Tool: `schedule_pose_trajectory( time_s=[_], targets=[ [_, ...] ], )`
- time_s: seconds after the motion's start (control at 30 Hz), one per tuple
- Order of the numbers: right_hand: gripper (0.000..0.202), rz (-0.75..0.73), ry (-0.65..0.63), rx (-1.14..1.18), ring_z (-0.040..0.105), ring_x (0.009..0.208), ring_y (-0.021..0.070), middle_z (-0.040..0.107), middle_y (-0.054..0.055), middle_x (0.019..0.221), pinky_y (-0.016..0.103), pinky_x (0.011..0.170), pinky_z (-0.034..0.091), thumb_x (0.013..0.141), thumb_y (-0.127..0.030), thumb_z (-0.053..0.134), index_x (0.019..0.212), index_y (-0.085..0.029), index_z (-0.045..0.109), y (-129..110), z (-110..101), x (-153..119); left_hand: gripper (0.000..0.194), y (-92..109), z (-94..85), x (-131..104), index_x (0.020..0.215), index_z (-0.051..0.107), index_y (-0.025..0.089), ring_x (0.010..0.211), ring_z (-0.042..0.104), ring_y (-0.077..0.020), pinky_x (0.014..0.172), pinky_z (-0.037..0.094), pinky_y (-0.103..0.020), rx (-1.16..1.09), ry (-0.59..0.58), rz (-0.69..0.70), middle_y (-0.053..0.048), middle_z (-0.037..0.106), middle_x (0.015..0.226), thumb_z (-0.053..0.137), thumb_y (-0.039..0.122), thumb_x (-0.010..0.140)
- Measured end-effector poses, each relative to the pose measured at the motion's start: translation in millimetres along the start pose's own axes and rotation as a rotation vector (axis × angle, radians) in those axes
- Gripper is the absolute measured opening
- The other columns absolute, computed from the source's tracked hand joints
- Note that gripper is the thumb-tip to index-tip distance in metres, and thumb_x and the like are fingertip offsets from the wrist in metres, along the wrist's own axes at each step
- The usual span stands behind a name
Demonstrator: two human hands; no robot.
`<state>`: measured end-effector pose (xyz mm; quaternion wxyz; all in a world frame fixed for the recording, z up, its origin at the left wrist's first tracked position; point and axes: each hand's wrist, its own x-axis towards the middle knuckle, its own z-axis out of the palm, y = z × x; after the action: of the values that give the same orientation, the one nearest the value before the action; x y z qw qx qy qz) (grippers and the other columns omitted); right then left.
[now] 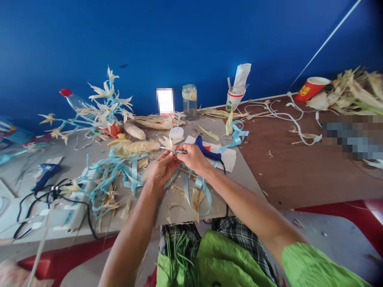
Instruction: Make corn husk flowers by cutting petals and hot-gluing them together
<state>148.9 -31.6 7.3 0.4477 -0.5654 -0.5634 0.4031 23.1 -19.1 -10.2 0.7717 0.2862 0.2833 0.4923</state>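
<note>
My left hand (163, 168) pinches the base of a pale corn husk flower (169, 141), whose pointed petals spread upward. Close against it, my right hand (194, 158) has thumb and fingers pressed together on a light blue ribbon (179, 151) at the flower's base. More of the ribbon hangs in loops below my hands. A blue hot glue gun (213, 151) lies on white paper (229, 159) just right of my right hand. Left of my hands are blue-wrapped branches (115, 169) and a bundle of fine corn fibres (137, 149).
A finished-looking branch of husk flowers (104, 101) stands at the back left. A second glue gun (46, 174) and a power strip (78, 207) with black cables lie left. Along the wall are a glass jar (190, 104), a white cup (235, 99), white cables and a red cup (311, 88).
</note>
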Motion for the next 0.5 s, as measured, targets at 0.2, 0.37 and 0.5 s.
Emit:
schedule_pose_trajectory(
  time_s=[0.2,0.37,0.5],
  targets=[
    [0.01,-0.01,0.039,-0.117,0.065,0.08,0.0147,0.073,0.003,0.084,0.022,0.075,0.045,0.073,-0.015,0.057,0.074,-0.016,0.067,-0.4,0.3,-0.2,0.015,-5.2,-1.0,2.3,0.077,0.068,0.014,0.077,0.065,-0.0117,0.076,0.05,-0.023,0.049,0.059,0.048,-0.004,0.071,0.084,0.075,0.01,0.065],
    [0.012,-0.048,0.097,-0.295,0.064,0.08,0.0163,0.073,0.005,0.086,0.024,0.073,0.044,0.078,-0.019,0.056,0.084,-0.018,0.067,1.3,3.1,-4.0,0.021,-5.4,-3.3,5.2,0.071,0.066,0.013,0.067,0.062,-0.0099,0.072,0.049,-0.022,0.104,0.076,0.081,-0.001,0.068,0.071,0.082,0.014,0.057],
    [0.012,-0.101,0.078,-0.359,0.065,0.082,0.0186,0.072,0.007,0.087,0.025,0.071,0.043,0.081,-0.02,0.054,0.086,-0.018,0.065,2.9,3.3,-4.6,0.026,-5.4,-1.4,4.6,0.075,0.066,0.012,0.062,0.059,-0.0099,0.063,0.046,-0.022,0.198,0.045,0.102,-0.002,0.066,0.071,0.082,0.021,0.056]
  ],
)
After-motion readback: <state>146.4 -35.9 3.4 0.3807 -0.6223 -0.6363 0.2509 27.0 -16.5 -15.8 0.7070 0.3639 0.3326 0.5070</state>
